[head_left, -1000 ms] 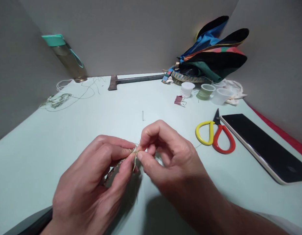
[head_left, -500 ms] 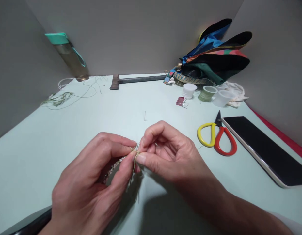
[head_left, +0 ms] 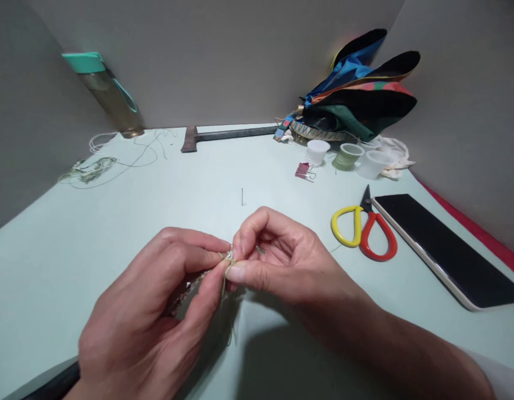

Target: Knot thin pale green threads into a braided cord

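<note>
Your braided band (head_left: pixel 194 285), mottled pale and dark, slants up through your left hand (head_left: pixel 150 303). Your thin green thread (head_left: pixel 224 284) loops near its upper end, tail hanging.

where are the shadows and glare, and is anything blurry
Head view: dark shadow on the table below the right hand; head view: bright glint along the side of the phone; head view: the thread looks faint toward its lower ends.

I note a teal-lidded bottle (head_left: pixel 109 97) at far left, a hammer (head_left: pixel 235 133) lying near the back wall (head_left: pixel 206 61), a dark-screened smartphone (head_left: pixel 444 247) at right.
</note>
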### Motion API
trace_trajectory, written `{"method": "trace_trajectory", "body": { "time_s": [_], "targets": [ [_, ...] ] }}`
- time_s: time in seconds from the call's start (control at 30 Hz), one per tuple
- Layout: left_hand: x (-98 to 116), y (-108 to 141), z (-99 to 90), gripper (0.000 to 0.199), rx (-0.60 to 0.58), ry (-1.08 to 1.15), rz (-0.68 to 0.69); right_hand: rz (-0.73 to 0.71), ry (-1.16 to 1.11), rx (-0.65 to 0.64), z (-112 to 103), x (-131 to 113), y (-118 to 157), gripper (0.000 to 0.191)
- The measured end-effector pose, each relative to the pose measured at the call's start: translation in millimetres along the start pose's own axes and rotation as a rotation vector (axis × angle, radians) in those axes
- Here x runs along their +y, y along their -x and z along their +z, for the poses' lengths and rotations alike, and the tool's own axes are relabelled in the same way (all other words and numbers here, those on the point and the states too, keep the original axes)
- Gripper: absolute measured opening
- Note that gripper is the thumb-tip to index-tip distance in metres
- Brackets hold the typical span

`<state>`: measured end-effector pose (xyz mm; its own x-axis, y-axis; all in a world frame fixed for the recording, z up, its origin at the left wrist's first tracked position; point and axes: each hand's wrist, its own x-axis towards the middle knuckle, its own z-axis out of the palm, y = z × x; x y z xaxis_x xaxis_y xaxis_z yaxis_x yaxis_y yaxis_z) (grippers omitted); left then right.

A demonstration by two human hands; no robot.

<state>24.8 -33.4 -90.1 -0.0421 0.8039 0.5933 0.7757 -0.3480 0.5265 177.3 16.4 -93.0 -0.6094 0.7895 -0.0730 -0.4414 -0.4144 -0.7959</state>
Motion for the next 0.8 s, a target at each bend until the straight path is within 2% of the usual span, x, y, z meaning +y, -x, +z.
{"method": "trace_trajectory", "body": {
  "time_s": [0.13, 0.27, 0.4, 0.5, 0.67, 0.73, 0.8],
  "targets": [
    [5, -5, 2.4, 0.008, 0.026, -0.029, 0.005, -0.036, 0.011, 0.07, 3, 4, 1, 0.027],
    [0, 3, -2.1, 0.004, 0.028, -0.018, -0.013, -0.084, 0.02, 0.131, 5, 10, 2, 0.028],
    [-8, 11, -7.4, 0.016, -0.004, 0.02, -0.02, -0.088, 0.015, 0.159, 7, 11, 5, 0.027],
    [-11, 12, -9.2, 0.018, -0.005, 0.029, 0.005, -0.078, 0.0, 0.159, 8, 11, 6, 0.027],
    [-5, 9, -7.9, 0.016, -0.015, 0.041, -0.033, -0.033, -0.024, 0.166, 8, 10, 5, 0.028],
    [0, 5, -5.0, 0.009, 0.006, 0.012, -0.057, -0.019, -0.025, 0.175, 8, 10, 5, 0.03],
    [5, 0, -1.0, 0.01, 0.024, -0.026, -0.059, -0.021, 0.011, 0.179, 10, 9, 6, 0.03]
  ]
}}
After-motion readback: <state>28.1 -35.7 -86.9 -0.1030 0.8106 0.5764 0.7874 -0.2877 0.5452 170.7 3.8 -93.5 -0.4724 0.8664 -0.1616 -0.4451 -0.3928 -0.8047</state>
